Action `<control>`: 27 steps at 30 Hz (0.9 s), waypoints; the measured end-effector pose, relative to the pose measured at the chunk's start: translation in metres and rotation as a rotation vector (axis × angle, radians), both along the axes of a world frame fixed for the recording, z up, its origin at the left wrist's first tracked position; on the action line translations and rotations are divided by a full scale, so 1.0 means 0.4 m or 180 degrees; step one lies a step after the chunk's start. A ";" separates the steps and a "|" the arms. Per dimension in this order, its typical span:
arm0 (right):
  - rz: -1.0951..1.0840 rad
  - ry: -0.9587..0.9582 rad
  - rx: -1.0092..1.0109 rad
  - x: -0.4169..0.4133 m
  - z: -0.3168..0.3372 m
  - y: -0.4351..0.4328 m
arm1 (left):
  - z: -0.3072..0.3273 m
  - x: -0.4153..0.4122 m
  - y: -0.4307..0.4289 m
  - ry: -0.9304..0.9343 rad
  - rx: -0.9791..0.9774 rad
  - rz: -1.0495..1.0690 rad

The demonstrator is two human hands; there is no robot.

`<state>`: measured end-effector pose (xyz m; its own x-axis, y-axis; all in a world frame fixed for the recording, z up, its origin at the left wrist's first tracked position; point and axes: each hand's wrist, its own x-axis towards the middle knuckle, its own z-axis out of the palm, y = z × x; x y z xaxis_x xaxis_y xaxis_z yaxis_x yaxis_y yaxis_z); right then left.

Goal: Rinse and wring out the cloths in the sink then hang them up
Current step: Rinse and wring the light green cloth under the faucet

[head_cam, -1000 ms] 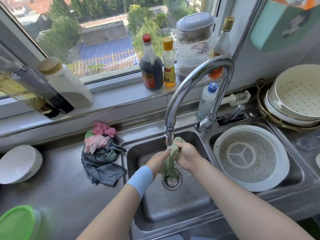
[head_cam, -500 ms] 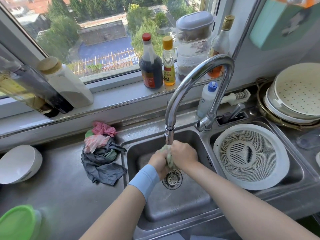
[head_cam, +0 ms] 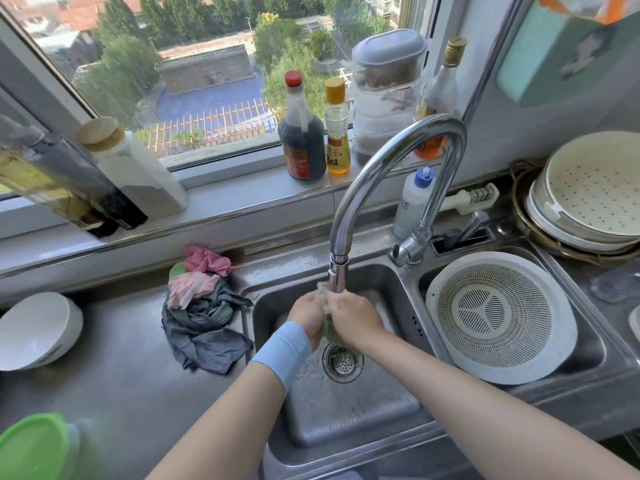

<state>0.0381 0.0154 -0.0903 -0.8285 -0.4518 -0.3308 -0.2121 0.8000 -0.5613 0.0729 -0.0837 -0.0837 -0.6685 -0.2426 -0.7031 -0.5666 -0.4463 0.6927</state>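
Green cloth [head_cam: 328,332] is bunched between the fingers [head_cam: 339,303] — left hand [head_cam: 306,315] and right hand [head_cam: 355,317] both curl tight round it, its length running from spout [head_cam: 336,275] down toward drain [head_cam: 343,362]. The cloth pile [head_cam: 202,306] on the bench [head_cam: 121,358] lies beyond the left fingers — nearer that hand.

Head-height, steeply down onto sink [head_cam: 349,417]
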 end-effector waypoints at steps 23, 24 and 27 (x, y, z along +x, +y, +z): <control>-0.1590 -0.2132 -0.1348 -0.047 -0.038 0.079 | 0.016 0.014 -0.053 -0.0183 0.0080 -0.0241; -0.1612 -0.2175 -0.1350 -0.051 -0.041 0.082 | 0.009 0.024 -0.058 -0.0200 -0.0020 -0.0223; -0.1085 -0.2667 -0.1416 -0.044 -0.042 0.084 | -0.013 0.043 -0.064 -0.0314 -0.0580 -0.0136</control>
